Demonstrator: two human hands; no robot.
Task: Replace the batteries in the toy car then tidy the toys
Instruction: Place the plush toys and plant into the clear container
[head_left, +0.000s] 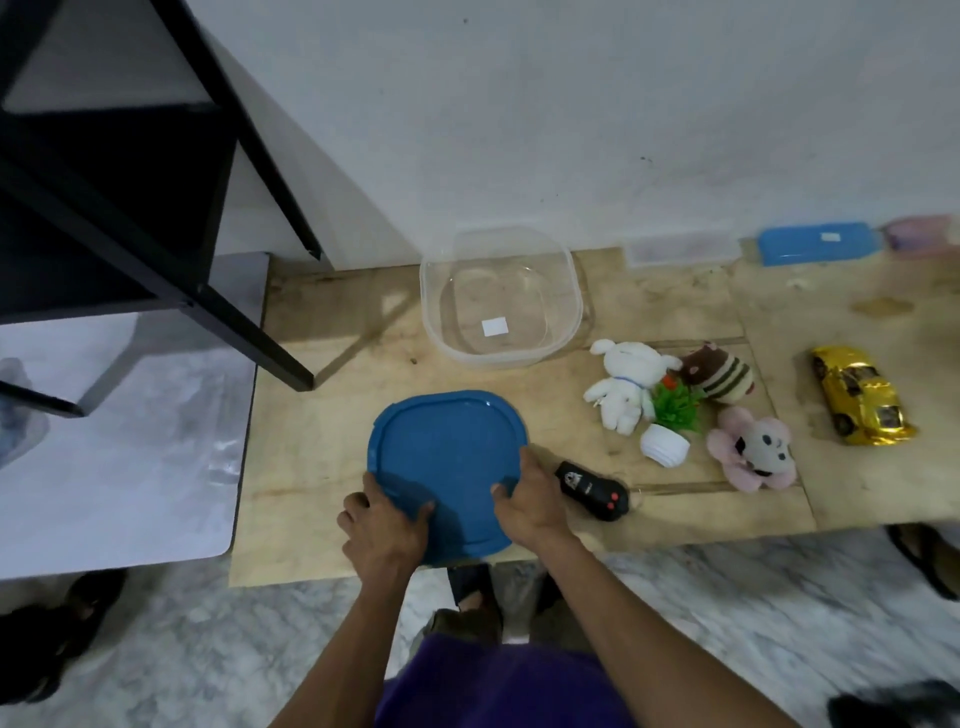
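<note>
On the bench's near edge both hands, left (384, 525) and right (530, 499), grip the blue lid (447, 462), which looks light, stiff plastic best held by its rim, while the gold car (860, 395) sits well apart at right.

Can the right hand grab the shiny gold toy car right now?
Probably not yet. The right hand grips the blue plastic lid, and the shiny gold toy car lies far off to the right, beyond the plush toys.
</note>
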